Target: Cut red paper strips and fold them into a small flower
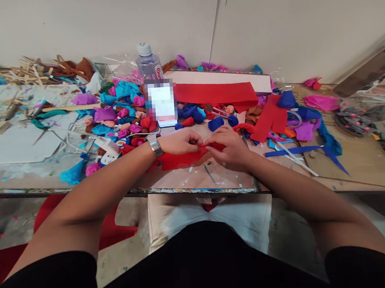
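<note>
A strip of red crepe paper (180, 161) stretches low over the table's front, pinched by both hands. My left hand (179, 141), with a metal watch on its wrist, has its fingertips closed on the strip. Against those fingertips, my right hand (228, 147) pinches the same strip where it is gathered. Some of the strip is hidden behind the fingers. Just beyond the hands lie blue rolled paper flowers (216, 124) and a flat red strip (222, 93). Another red piece (266, 120) rests to the right of my right hand.
A lit phone (162, 103) leans upright before a plastic bottle (148, 64). Coloured paper flowers (122, 118) are heaped left of it. Green-handled scissors (49, 116) and a white charger with its cable (108, 145) lie left. Blue strips (294, 151) and wooden sticks (28, 73) also lie about.
</note>
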Motion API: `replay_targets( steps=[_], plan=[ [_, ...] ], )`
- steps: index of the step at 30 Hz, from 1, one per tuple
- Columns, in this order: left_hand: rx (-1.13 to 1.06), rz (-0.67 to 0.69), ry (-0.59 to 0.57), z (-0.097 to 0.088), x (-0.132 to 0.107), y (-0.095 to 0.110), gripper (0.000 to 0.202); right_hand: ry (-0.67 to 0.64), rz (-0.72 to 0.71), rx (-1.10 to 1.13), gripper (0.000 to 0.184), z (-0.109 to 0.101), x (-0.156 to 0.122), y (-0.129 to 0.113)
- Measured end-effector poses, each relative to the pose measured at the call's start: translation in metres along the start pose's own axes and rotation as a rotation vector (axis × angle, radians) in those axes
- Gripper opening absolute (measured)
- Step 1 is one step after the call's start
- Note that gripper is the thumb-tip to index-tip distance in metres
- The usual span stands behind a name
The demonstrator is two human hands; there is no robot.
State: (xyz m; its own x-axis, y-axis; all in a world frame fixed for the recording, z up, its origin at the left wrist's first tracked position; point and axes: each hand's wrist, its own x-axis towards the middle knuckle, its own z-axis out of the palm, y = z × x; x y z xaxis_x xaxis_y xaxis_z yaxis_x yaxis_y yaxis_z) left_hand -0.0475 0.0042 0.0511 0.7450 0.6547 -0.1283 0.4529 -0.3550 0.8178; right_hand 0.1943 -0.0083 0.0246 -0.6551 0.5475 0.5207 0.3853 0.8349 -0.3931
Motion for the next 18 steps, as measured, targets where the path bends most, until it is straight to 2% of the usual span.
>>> replay_targets(
  steps=[5,10,18],
  plan=[
    [0.016,0.008,-0.001,-0.001,0.0004,-0.0003,0.021,0.001,-0.014,-0.026,0.018,0.0016,0.0017,0.0015],
    [0.037,0.025,0.035,-0.003,0.0009,0.0003,0.03,0.01,-0.027,-0.059,0.016,-0.0004,0.001,0.0024],
    [0.07,0.014,0.053,-0.0028,0.0011,-0.0032,0.029,0.021,-0.049,-0.073,0.014,-0.0009,0.0015,0.0024]
  ],
)
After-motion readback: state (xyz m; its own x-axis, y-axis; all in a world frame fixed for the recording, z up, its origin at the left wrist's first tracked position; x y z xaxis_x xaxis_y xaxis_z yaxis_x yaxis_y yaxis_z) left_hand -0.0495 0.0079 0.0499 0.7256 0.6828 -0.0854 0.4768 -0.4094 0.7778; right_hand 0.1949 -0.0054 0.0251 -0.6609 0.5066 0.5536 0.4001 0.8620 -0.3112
